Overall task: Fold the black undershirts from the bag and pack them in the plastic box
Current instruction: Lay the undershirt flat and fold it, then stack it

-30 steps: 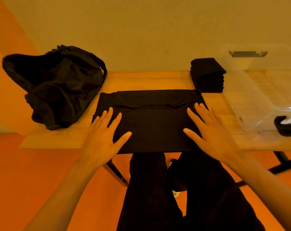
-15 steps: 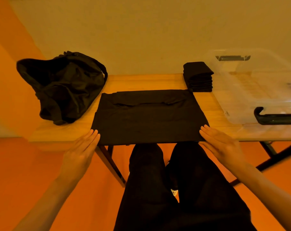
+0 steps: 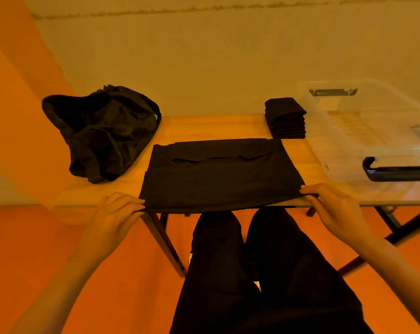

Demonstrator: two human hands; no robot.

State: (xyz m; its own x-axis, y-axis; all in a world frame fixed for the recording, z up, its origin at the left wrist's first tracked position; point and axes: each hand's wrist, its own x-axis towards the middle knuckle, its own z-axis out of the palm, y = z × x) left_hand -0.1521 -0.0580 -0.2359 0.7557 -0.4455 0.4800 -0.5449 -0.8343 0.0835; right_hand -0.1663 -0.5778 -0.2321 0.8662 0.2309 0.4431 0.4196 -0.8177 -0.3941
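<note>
Left hand pinched the near left corner of a black undershirt, fingers curled round the hem at the edge of the bench. Behind it, at the bench's left end, slumped the black bag. The undershirt lay flat in the middle, partly folded, straps turned in along its far side. A stack of folded undershirts stood behind its far right corner. Right hand pinched the near right corner likewise. The clear plastic box sat at the right end, just beside the stack.
</note>
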